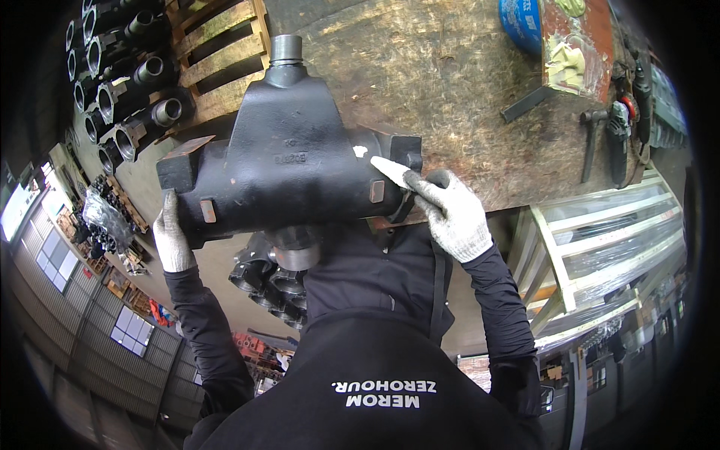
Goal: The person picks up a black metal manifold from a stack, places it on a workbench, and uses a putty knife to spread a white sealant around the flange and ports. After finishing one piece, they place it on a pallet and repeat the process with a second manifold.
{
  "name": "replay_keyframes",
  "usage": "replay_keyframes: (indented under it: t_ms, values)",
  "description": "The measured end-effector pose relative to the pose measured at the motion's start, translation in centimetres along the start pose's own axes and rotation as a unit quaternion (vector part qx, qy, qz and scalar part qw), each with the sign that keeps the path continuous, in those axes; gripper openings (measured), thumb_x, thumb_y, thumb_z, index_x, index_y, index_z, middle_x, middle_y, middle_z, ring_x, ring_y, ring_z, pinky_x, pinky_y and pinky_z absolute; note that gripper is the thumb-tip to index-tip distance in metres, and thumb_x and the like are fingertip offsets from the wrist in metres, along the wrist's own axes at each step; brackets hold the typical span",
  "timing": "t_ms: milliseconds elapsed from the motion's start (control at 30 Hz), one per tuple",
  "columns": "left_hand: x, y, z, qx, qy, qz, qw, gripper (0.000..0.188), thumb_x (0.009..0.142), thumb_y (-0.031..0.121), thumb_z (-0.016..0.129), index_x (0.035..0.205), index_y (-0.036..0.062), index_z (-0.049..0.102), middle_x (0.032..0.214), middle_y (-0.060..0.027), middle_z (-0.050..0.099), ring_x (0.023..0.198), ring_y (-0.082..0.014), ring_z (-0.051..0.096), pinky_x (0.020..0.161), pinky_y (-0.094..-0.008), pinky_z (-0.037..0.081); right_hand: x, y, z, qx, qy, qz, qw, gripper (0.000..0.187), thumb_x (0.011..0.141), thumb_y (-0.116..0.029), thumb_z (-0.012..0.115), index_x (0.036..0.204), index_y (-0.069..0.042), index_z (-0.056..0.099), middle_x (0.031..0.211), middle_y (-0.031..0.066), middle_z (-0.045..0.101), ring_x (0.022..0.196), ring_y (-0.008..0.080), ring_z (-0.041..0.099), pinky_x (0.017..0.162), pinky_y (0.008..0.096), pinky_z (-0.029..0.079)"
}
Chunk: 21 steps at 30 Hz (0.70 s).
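Note:
A large black cast-metal housing (281, 176) lies crosswise in front of me at the bench's near edge. It has a bare metal stub at its far end and another on the near side. My left hand (172, 232), in a white glove with a grey palm, grips the housing's left end; part of its fingers is hidden. In my gloved right hand (456, 217) is a putty knife (390, 172), its pale, pointed blade slanting over the housing's right end. Just beyond the tip, a small pale putty dab (361, 151) sits on the black surface.
The worn wooden bench (420, 97) extends beyond the housing. At far right stand a putty-smeared board (574, 56) and blue tub (521, 22), near a hammer (591, 142). Black castings (112, 97) and a wooden pallet (217, 49) are far left. A wrapped crate (600, 232) stands right.

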<state>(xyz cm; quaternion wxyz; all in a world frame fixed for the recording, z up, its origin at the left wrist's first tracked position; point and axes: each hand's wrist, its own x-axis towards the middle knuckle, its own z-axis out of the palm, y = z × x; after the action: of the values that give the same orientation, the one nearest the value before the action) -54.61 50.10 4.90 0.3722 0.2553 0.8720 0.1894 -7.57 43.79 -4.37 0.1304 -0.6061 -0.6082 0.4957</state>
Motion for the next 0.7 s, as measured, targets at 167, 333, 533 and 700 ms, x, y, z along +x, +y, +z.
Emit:
replay_keyframes:
  t_ms: [167, 333, 533, 700]
  values:
    - [0.0, 0.0, 0.0, -0.029, -0.005, 0.013, 0.999, 0.046, 0.105, 0.04, 0.063, 0.115, -0.0041, 0.071, 0.103, -0.0079, 0.073, 0.088, -0.0149, 0.069, 0.082, -0.0297, 0.055, -0.2, 1.0, 0.7, -0.028, -0.002, -0.021, 0.999, 0.042, 0.094, -0.016, 0.07, 0.135, -0.025, 0.071, 0.109, 0.0116, 0.068, 0.094, 0.0334, 0.068, 0.082, 0.0418, 0.056]
    - [-0.4, 0.2, 0.2, 0.019, 0.0, 0.04, 0.999, 0.046, 0.105, 0.04, 0.062, 0.116, -0.0043, 0.071, 0.103, -0.0077, 0.074, 0.088, -0.0148, 0.069, 0.082, -0.0295, 0.055, -0.3, 1.2, 0.6, -0.03, -0.011, -0.025, 0.999, 0.041, 0.095, -0.018, 0.069, 0.136, -0.025, 0.07, 0.111, 0.0127, 0.068, 0.095, 0.0341, 0.068, 0.082, 0.042, 0.056]
    - [-0.5, 0.2, 0.2, 0.013, 0.003, 0.043, 0.999, 0.046, 0.106, 0.04, 0.062, 0.118, -0.0037, 0.071, 0.104, -0.0081, 0.074, 0.088, -0.015, 0.07, 0.082, -0.0296, 0.055, -0.9, 0.6, 0.7, -0.054, -0.024, -0.009, 0.998, 0.039, 0.096, -0.019, 0.068, 0.135, -0.024, 0.07, 0.114, 0.0139, 0.068, 0.095, 0.0356, 0.069, 0.08, 0.0436, 0.057]
    - [-0.6, 0.2, 0.2, -0.011, 0.011, 0.015, 1.0, 0.046, 0.106, 0.04, 0.062, 0.119, -0.0034, 0.071, 0.106, -0.0086, 0.074, 0.089, -0.0149, 0.069, 0.083, -0.0297, 0.055, -2.0, -0.2, -0.7, -0.022, -0.042, 0.019, 0.999, 0.04, 0.094, -0.015, 0.07, 0.134, -0.021, 0.071, 0.111, 0.0147, 0.067, 0.092, 0.0339, 0.069, 0.078, 0.0413, 0.057]
